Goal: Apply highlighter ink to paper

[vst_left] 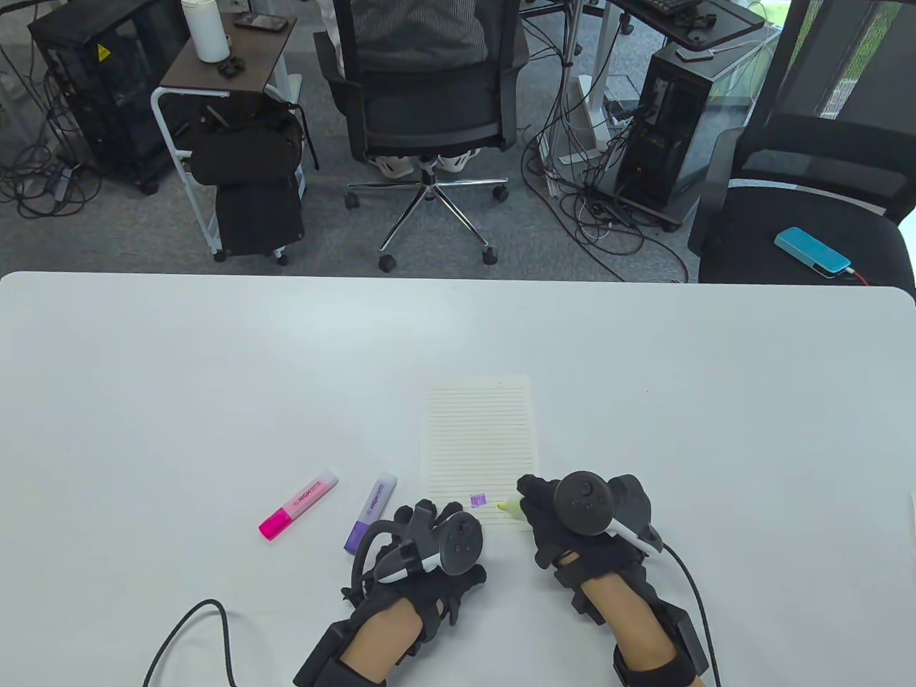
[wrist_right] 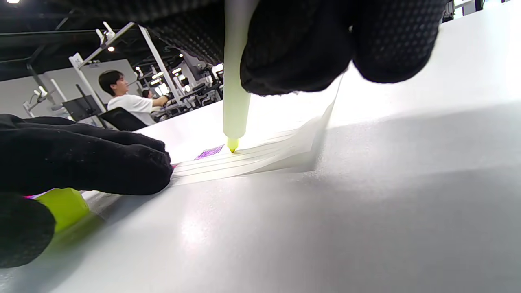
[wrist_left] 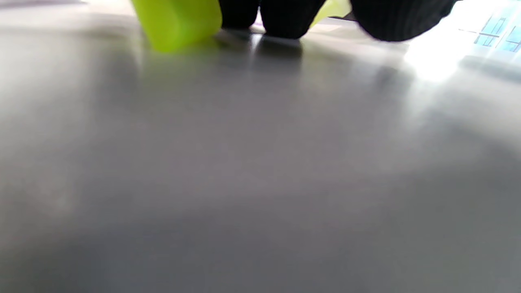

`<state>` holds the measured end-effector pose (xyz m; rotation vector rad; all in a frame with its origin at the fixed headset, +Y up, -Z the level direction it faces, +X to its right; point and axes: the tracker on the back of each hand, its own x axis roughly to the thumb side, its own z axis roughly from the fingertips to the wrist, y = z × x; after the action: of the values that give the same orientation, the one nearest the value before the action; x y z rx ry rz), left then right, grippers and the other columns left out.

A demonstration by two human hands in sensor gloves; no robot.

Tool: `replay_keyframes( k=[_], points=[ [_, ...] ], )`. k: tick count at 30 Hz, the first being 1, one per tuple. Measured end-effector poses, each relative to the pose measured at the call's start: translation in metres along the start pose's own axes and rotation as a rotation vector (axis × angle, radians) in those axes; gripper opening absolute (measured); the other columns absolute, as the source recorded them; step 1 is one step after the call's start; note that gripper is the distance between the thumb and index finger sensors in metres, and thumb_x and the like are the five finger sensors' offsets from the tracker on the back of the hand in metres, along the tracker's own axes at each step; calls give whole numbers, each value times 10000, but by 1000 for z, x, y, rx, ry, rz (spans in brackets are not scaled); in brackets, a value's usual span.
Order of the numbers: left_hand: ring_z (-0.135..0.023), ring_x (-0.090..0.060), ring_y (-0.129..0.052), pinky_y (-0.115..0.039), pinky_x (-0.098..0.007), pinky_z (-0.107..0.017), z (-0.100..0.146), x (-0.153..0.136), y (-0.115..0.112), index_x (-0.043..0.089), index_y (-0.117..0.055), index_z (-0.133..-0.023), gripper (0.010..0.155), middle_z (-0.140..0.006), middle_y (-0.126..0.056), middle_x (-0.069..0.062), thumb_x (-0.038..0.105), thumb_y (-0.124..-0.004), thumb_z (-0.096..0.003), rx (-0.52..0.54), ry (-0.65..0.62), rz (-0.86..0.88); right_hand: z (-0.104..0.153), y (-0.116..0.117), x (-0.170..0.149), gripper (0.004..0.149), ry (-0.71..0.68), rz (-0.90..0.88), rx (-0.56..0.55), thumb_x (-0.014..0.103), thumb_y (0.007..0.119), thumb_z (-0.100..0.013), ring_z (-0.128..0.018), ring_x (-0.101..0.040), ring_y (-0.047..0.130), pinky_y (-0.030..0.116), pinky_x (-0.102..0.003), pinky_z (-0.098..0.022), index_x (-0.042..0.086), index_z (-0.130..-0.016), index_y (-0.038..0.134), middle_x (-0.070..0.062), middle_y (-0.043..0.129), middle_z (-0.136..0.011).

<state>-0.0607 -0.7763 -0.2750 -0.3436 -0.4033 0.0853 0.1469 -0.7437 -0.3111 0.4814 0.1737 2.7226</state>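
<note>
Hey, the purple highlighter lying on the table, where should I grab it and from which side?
Grip the purple highlighter mid-barrel, coming straight down from above. It lies flat and slanted, so set your fingers across its narrow width. The left hand sits close to its right, so the side toward the pink highlighter looks freer.

The table view looked steeply down from above the white table (vst_left: 215, 372), while both wrist views sat close to its surface, facing the lined sheet of paper (wrist_right: 260, 156) and the yellow-green plastic cap (wrist_left: 177, 22).
</note>
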Motion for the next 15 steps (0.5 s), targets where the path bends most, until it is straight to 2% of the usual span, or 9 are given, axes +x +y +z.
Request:
replay_keyframes(
  k=[9,15],
  points=[
    [-1050,-463,-447,-380,-680,-712,0,-1,0,285,-536,-1065,722,-1149,-465,-26,597,-675,-429,-14,3,17,2,-4,0,395,12,-29,29,312,757,-618,-372,-264,936,791,-539,-462,137,-972,766,-171,925,-679],
    [-1053,-460,-434,-376,-678,-714,0,-2,0,287,-522,-1068,726,-1152,-446,-22,597,-674,-430,-25,5,24,3,-5,-4,403,9,-72,-22,318,740,-628,-399,-268,931,779,-542,-478,147,-993,738,-168,907,-706]
  ],
)
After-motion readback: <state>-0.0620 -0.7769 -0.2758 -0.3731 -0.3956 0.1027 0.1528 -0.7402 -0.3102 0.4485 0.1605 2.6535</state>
